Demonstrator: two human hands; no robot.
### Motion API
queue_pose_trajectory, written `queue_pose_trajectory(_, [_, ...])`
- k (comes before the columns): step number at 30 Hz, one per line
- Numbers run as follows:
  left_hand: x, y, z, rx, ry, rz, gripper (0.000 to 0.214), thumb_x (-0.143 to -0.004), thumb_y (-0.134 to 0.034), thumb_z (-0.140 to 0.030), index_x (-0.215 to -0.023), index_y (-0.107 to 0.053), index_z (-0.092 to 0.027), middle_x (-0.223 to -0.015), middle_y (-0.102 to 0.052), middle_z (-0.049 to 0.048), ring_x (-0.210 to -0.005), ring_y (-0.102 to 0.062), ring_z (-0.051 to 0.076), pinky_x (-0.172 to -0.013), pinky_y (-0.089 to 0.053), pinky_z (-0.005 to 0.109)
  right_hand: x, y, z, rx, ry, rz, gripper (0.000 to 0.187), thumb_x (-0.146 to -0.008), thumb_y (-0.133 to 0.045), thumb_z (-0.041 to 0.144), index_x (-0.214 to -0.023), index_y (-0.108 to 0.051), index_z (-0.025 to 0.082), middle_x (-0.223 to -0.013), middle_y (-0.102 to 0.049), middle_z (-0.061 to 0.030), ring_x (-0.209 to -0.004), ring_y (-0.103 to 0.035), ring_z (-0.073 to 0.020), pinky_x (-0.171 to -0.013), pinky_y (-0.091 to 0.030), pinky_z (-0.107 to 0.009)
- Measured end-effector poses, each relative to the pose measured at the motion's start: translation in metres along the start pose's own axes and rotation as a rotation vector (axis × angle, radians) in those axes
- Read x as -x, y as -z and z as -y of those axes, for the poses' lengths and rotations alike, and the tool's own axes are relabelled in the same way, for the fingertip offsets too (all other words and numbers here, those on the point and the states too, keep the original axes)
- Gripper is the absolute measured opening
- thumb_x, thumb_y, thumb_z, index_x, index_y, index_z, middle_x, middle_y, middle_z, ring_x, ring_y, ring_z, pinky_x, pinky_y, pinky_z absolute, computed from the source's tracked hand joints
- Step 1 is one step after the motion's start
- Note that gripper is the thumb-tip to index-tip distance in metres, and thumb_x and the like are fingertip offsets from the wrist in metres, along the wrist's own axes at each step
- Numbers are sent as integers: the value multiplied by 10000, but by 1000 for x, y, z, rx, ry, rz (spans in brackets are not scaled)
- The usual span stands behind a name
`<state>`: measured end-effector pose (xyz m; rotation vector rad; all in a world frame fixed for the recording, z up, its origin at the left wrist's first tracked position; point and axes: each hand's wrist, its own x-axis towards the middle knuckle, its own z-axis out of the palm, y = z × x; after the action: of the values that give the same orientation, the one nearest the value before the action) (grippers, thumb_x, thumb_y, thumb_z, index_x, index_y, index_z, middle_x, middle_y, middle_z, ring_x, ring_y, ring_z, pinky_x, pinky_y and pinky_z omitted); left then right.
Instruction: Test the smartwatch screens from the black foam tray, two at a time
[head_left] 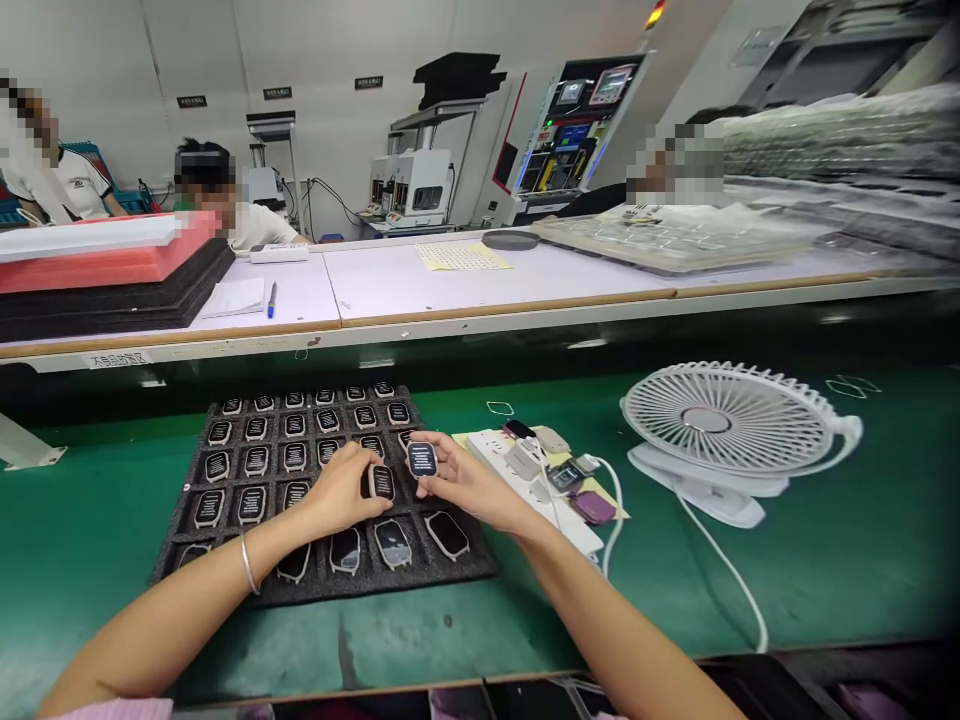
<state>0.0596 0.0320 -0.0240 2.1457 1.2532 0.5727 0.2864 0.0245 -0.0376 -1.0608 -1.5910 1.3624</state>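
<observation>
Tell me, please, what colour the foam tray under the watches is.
The foam tray is black with a fine pale speckle; the head view shows it.

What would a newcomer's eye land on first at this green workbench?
Most likely the black foam tray at centre, its pockets filled with rows of smartwatches. Above it the right hand holds up a lit smartwatch while the left hand grips a second smartwatch beside it. To the right, a white desk fan faces upward on the green mat.
</observation>
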Motion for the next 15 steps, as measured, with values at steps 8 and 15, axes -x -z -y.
queue_pose_trajectory(8, [-3, -10, 3, -265, -27, 52, 548, -739, -782, -419, -1216, -634, -193, -1108, -526, 104, -1066, -474, 302, -962, -431, 470, 3, 26, -17, 767, 129, 22, 474, -783, -669, 228, -1253, -613, 194, -1216, -538, -123, -1209, -556, -294, -1055, -446, -474])
queue_pose_trajectory(15, [-8, -16, -31, -478, -124, -6, 302, -887, -630, -412, -1068, -680, -176, -1087, -563, 122, -1019, -501, 298, -860, -436, 427, 24, -80, 51, 976, 674, 84, 498, -909, -617, 342, -1382, -524, 217, -1320, -594, -187, -1237, -535, -351, -1010, -430, -548])
